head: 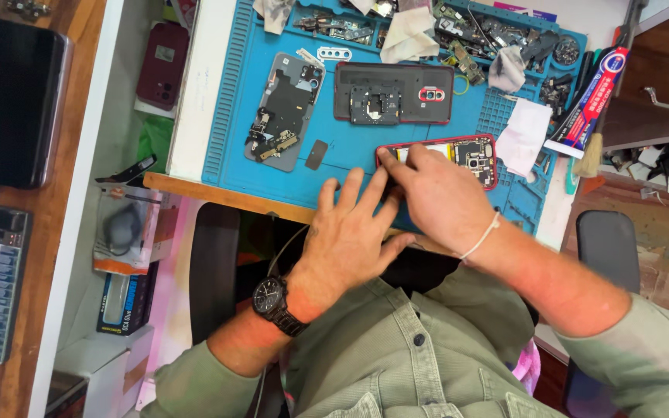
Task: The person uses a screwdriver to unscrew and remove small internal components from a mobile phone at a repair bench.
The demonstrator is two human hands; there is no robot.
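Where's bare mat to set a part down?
Bare blue mat: strip left of the grey frame; patch between small black piece and open red phone. Crowded: tray row along the far edge, and where left hand and right hand work.

The right hand point(435, 197) hides the near half of the opened red phone point(470, 155) on the blue mat point(234, 116). Small parts along the mat's far edge are too small to tell.
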